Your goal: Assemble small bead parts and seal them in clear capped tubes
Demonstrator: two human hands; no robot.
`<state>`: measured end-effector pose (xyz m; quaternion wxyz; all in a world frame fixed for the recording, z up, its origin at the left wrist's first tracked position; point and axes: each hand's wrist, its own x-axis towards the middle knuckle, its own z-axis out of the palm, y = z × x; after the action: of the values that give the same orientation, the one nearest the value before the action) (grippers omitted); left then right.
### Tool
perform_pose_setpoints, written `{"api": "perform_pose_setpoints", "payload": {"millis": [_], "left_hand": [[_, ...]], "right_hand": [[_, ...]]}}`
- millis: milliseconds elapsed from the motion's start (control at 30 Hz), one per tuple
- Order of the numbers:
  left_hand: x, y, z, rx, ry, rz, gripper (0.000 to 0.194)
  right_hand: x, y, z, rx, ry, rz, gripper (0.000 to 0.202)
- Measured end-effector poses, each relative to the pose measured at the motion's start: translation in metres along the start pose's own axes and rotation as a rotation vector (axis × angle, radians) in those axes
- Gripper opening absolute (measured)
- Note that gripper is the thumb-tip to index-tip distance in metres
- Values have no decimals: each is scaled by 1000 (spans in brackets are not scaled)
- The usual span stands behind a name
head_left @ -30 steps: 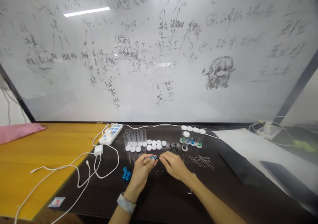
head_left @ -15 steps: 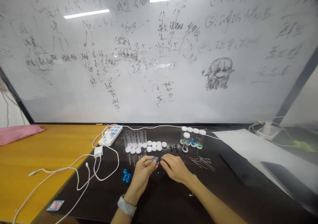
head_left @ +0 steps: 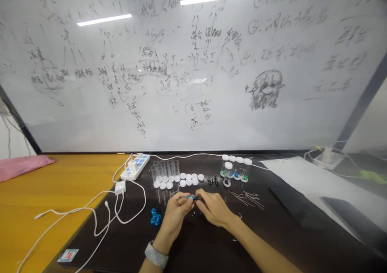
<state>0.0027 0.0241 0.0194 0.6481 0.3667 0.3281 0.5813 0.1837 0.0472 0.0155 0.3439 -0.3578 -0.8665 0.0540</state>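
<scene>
My left hand (head_left: pixel 178 209) pinches a small shiny blue piece (head_left: pixel 190 197) above the dark table (head_left: pixel 199 244). Close against it, my right hand (head_left: pixel 213 206) has its thumb and fingertips together at the right end of the blue piece, on a small dark part. A cluster of blue balls (head_left: pixel 155 217) lies left of my left hand. Beyond the hands are clear tubes (head_left: pixel 165 171), white caps (head_left: pixel 189 179) and small black pieces (head_left: pixel 213 181). Capped vials (head_left: pixel 238 169) with green and blue items inside stand to the right of them.
Thin metal wires (head_left: pixel 249 199) lie right of my right hand. A power strip (head_left: pixel 135 167) and white cables (head_left: pixel 93 212) spread at the left. A dark phone-like slab (head_left: pixel 341 214) and white paper (head_left: pixel 302 176) are at the right. Behind stands a whiteboard (head_left: pixel 193 115).
The view has shifted slightly. Both hands still meet at the blue piece, and my right fingertips have come a little nearer to it.
</scene>
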Motion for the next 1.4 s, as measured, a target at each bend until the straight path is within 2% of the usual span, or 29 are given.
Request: {"api": "perform_pose_setpoints", "payload": {"millis": [200, 367, 533, 633, 733, 933, 1067, 1200, 1333, 1400], "left_hand": [[1, -3, -2, 5, -25, -7, 37], [0, -4, -1, 39, -41, -6, 34], [2, -3, -3, -23, 1, 5, 38], [4, -4, -4, -58, 13, -6, 38], [3, -4, -4, -62, 3, -12, 35], [2, -5, -5, 1, -38, -8, 35], [4, -5, -6, -37, -13, 10, 34], [3, -5, -5, -18, -23, 18, 34], [2, -4, -4, 18, -41, 20, 32], [2, -4, -4, 2, -27, 21, 33]], "right_hand": [[0, 3, 4, -203, 39, -168, 21], [0, 4, 9, -171, 36, -54, 38], [-1, 0, -2, -51, 51, -40, 17], [-1, 0, -5, -91, 86, -93, 24], [0, 3, -1, -176, 78, -133, 21], [0, 4, 6, -94, 22, -24, 36], [-1, 1, 0, -62, 19, -31, 16], [1, 2, 0, -125, 34, -78, 18], [1, 3, 3, -111, 12, -36, 34], [0, 2, 0, -76, 11, -21, 26]]}}
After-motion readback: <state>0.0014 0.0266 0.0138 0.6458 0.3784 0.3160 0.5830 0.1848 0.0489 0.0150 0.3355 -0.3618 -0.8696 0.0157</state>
